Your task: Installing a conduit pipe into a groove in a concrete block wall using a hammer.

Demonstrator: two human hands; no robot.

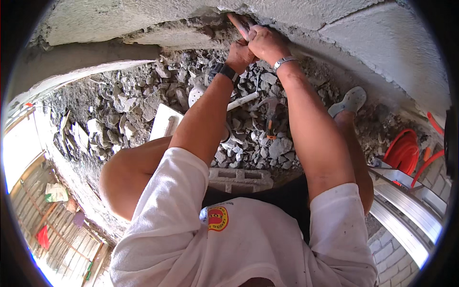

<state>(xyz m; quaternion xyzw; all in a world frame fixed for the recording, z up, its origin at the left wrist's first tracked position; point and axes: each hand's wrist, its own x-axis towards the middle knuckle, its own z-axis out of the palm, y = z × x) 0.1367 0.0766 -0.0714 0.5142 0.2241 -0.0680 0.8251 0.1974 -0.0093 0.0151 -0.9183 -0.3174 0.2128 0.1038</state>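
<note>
Both my hands are closed around a reddish-brown bar [237, 25], whose far end reaches the broken lower part of the concrete wall [177, 36]. My left hand [240, 57] wraps it on the near side, partly behind the other hand. Just above and to the right, my right hand [267, 44] grips it too. What kind of bar it is, I cannot make out. Below my hands, between my forearms, a claw hammer [271, 116] with a dark and orange handle lies on broken concrete rubble [143, 98]. A short white pipe [244, 101] rests left of the hammer.
I sit low on a grey hollow block [241, 180], knees spread. A white board [165, 123] lies by my left leg. At right are a coiled red hose [402, 152] and an aluminium ladder [406, 208]. A slatted bamboo wall [60, 225] stands far left.
</note>
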